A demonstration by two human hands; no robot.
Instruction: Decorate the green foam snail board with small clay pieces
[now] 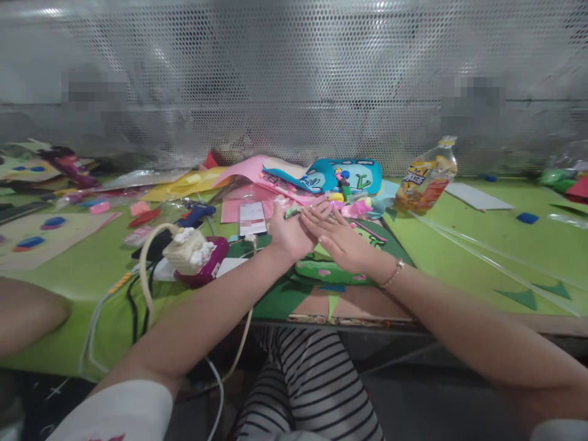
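My left hand [288, 231] and my right hand [337, 240] meet at the middle of the green table [482, 245], over a green foam shape with pink dots [327, 272]. The right fingers lie stretched across the left palm. The left fingertips pinch a small green and white scrap [293, 212]. Just behind the hands lie pink foam sheets [250, 174] and a blue printed pouch [342, 174]. A phone [252, 218] lies left of the left hand.
A tilted drink bottle [427, 176] lies at the right. A glue gun on a purple stand [193, 252] with cables sits at the left. Foam scraps litter the left side. Another person's arm [25, 312] rests at the far left. A perforated metal screen [294, 79] backs the table.
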